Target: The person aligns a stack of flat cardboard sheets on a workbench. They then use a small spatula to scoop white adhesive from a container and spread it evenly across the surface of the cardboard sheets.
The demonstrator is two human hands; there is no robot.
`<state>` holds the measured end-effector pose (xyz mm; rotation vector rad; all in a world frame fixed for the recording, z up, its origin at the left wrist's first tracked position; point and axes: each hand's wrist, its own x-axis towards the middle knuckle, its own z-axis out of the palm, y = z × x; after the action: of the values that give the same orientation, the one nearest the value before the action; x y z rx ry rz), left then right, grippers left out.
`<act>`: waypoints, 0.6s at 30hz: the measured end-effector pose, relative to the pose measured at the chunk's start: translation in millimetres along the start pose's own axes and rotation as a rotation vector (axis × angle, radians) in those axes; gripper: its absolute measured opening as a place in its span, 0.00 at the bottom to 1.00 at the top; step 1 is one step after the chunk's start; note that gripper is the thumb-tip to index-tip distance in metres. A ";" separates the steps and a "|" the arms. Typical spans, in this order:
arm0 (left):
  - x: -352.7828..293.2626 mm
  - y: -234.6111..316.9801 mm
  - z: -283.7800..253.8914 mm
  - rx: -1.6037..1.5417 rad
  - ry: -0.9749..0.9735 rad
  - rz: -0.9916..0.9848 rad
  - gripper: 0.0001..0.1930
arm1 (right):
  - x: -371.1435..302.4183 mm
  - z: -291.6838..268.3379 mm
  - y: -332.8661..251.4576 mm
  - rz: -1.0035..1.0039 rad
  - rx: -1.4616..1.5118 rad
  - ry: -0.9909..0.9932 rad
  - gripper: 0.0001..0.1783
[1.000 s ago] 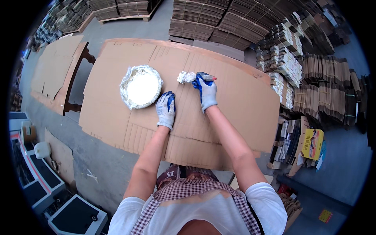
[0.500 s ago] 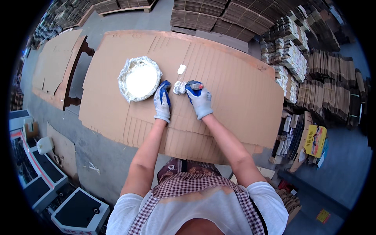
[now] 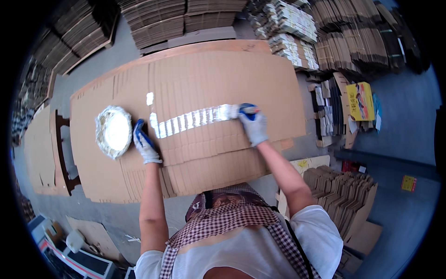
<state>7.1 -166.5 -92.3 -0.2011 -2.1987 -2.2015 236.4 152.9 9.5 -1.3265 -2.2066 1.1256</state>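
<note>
My right hand (image 3: 253, 124), in a white glove with blue palm, is closed at the right end of a long white paste streak (image 3: 191, 122). Whatever it grips is mostly hidden by the fingers; a bit of red shows there. The streak runs across the ridges of a large brown cardboard sheet (image 3: 209, 79). My left hand (image 3: 146, 144), gloved the same way, rests on the cardboard with its fingers stretched out, holding nothing. Just left of it stands a round bowl (image 3: 101, 143) with a crumpled whitish lining and white paste inside. A small white patch (image 3: 150, 98) lies beyond the streak's left end.
The cardboard covers a table with a wooden edge (image 3: 186, 50). Another table with cardboard (image 3: 39, 153) stands at left. Stacked flat cardboard (image 3: 158, 28) lines the back. A yellow box (image 3: 360, 101) and bundled cardboard (image 3: 341, 195) are at right.
My right hand has swept to the right, and the white paste lump is now spread into a long streak. The view has shifted and turned; my left hand stays beside the bowl.
</note>
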 end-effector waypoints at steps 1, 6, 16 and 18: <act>0.8 -2.4 -2.8 0.051 -0.009 0.004 0.21 | 14.3 -28.7 30.7 0.034 -0.060 0.089 0.27; 0.3 5.6 -1.5 0.100 -0.063 0.047 0.22 | 69.1 -175.1 165.8 0.147 -0.219 0.359 0.22; -112.7 104.2 148.4 0.714 -1.044 0.690 0.34 | 71.3 -72.8 70.4 -0.116 0.293 0.060 0.24; -152.2 118.4 215.9 0.782 -1.405 0.807 0.35 | 70.3 -46.6 38.4 -0.254 0.232 -0.049 0.26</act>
<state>186.8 36.9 8.4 -2.4993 -2.3168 -0.5429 252.2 244.0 1.7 -0.9055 -2.1268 1.2795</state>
